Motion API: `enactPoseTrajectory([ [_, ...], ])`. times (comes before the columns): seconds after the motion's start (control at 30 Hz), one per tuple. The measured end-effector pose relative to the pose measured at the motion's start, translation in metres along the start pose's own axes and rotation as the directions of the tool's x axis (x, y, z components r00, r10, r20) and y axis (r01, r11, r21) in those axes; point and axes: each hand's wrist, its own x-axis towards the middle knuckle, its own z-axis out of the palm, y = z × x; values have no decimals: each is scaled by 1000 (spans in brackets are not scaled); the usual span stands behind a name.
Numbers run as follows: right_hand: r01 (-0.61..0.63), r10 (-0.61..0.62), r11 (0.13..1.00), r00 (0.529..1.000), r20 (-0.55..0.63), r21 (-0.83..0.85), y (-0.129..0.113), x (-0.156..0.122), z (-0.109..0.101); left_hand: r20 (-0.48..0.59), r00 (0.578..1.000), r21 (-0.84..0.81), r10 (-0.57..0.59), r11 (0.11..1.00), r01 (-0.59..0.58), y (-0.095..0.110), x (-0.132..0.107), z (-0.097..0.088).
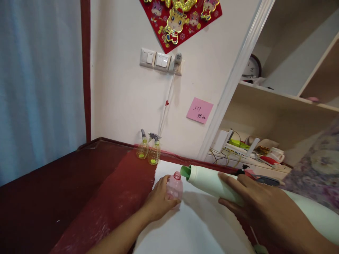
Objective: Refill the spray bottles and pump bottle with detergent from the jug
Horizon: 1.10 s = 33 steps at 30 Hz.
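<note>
My left hand (pixel 159 201) is wrapped round a small clear pink plastic bottle (pixel 174 186) that stands upright and open-topped on a white sheet (pixel 196 225). My right hand (pixel 254 203) grips a large pale green and white jug-like container (pixel 212 180), tilted on its side. Its green spout (pixel 185 172) points left, just above and to the right of the little bottle's mouth. No liquid is visible at the spout.
Two small spray bottles (pixel 149 150) with yellowish liquid stand against the wall on the dark red tabletop (pixel 79 190). A charger cable (pixel 166 106) hangs from the wall socket. Shelves (pixel 265 116) at the right hold a router, cups and clutter. A curtain (pixel 39 88) hangs left.
</note>
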Motion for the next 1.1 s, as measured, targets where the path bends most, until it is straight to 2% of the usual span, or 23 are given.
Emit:
enactPoseTrajectory([
  [0.2,5,-6,1000,999,40,11,1,-2,3,-2,1000,-4,2,1000,-2,-1,0,0],
  [0.53,40,-39,998,999,24,-40,0,0,1,2,1000,4,-30,1000,30,2,-2,1],
  [1.1,55,-55,998,998,1,-17,2,3,-1,-4,1000,1,-13,1000,13,2,-3,2],
])
